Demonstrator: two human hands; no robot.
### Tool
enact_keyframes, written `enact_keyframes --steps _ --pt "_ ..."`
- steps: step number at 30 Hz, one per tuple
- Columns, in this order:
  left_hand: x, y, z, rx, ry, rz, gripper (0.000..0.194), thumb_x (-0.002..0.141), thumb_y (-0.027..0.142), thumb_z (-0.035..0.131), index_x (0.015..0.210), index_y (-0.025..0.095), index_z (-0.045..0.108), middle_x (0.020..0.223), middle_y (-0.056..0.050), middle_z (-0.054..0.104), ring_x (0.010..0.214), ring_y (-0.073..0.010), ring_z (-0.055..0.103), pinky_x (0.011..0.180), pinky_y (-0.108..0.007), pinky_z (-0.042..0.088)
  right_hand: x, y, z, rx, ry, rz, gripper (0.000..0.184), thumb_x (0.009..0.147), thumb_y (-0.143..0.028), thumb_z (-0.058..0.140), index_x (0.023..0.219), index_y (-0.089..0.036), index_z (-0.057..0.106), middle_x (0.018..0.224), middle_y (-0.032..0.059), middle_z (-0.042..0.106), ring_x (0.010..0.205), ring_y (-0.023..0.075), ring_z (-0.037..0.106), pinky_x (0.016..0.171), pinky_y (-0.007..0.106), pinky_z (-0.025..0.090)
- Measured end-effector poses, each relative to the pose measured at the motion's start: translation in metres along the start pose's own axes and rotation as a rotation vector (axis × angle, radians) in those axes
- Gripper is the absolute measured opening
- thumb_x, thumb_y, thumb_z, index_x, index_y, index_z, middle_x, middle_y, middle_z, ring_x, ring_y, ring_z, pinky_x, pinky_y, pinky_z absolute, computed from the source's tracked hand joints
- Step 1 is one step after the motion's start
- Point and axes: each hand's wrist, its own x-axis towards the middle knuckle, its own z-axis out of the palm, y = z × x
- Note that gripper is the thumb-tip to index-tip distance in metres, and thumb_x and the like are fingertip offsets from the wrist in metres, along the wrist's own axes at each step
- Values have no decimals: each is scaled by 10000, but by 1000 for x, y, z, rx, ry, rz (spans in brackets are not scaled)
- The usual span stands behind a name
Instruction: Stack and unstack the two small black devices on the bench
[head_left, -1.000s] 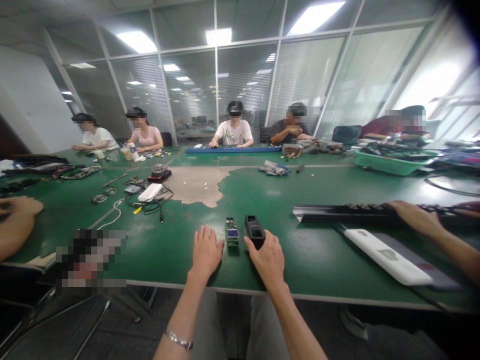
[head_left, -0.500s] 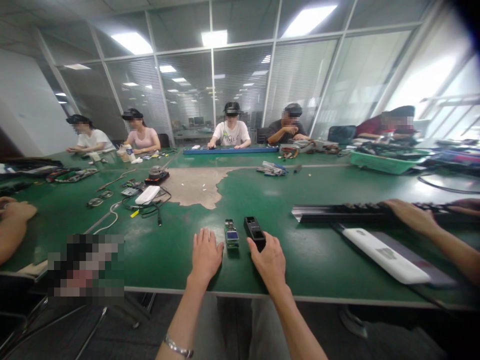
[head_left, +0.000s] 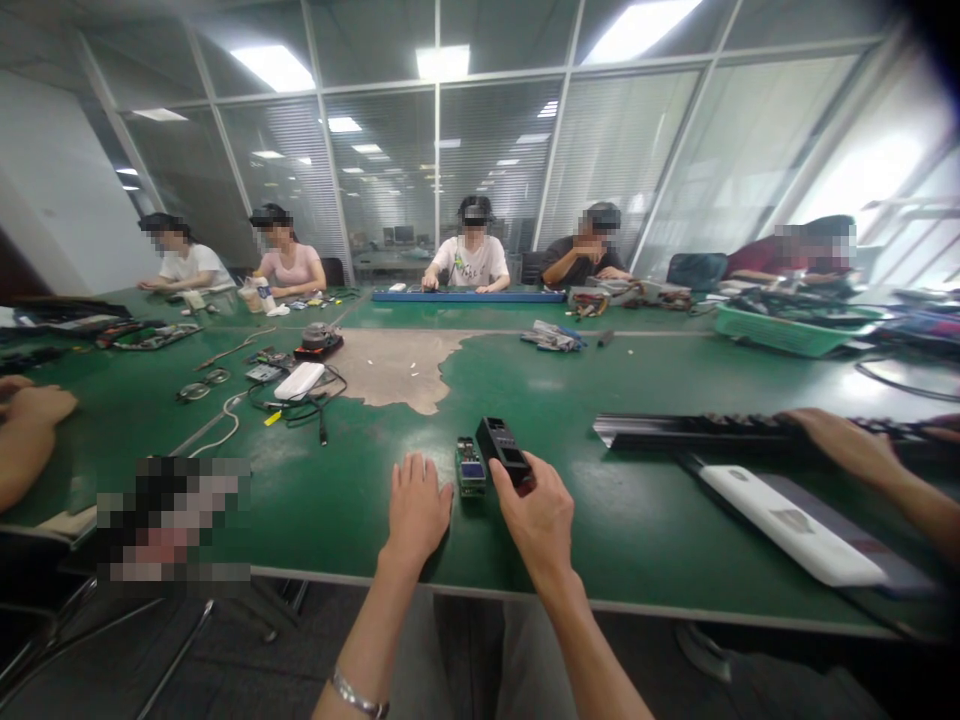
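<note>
Gripping the near end of the black handheld device (head_left: 504, 451), the right hand (head_left: 541, 520) has thumb and fingers closed round it, and the far end tilts up off the green counter (head_left: 645, 520), pointing toward eleven o'clock. Left hand (head_left: 417, 508) lies flat and open on the counter, palm down, holding nothing, at about nine o'clock from the device. Between the two hands, just beside the black device and at its nine o'clock, sits the small circuit board with a blue screen (head_left: 470, 466), flat on the counter.

Risk here, as I judge it: the hold is only on the tail of the device, so the raised nose could swing down and knock the board next to it, or the whole thing could slip from the fingers. A neighbour's arm (head_left: 862, 455) rests at three o'clock over a long black rail (head_left: 690, 430), with a white casing (head_left: 787, 522) in front of it, well apart. At ten o'clock, further off, lies a white box with black cables (head_left: 300, 382).

Compared with a second ago: the black device lay flat then, with the right hand just covering its near end; now it is lifted at the front and angled leftward. The left hand and the board have kept their places.
</note>
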Motion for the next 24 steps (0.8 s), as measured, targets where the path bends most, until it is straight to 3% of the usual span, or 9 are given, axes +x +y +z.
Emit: enact_keyframes --steps 4,8,16,24 --pt "0 0 -3 -5 1 -2 519 970 397 369 1368 93 506 1458 -190 461 1391 -315 360 1145 -514 269 -1 -25 8 -49 -42 -6 468 870 -569 528 1067 -157 632 970 110 664 887 235 599 795 328 437" --pt "-1 0 -4 -1 11 7 510 967 382 385 1362 82 504 1448 -196 470 1382 -313 374 1143 -512 269 -7 -34 22 -101 -70 12 465 887 -558 505 1098 -156 607 991 113 650 910 244 605 780 329 438" --pt "0 -2 -1 -3 16 -2 498 972 383 367 1356 102 516 1448 -182 477 1378 -309 385 1138 -510 281 -11 -41 32 -177 -132 15 396 890 -508 516 1080 -167 583 981 104 629 887 235 612 745 310 439" --pt "1 -2 1 2 7 2 507 970 399 364 1353 108 523 1451 -182 474 1378 -313 384 1134 -517 286 -26 -32 37 -207 -142 38 466 902 -494 491 1203 -140 520 1077 141 622 962 258 619 764 319 452"
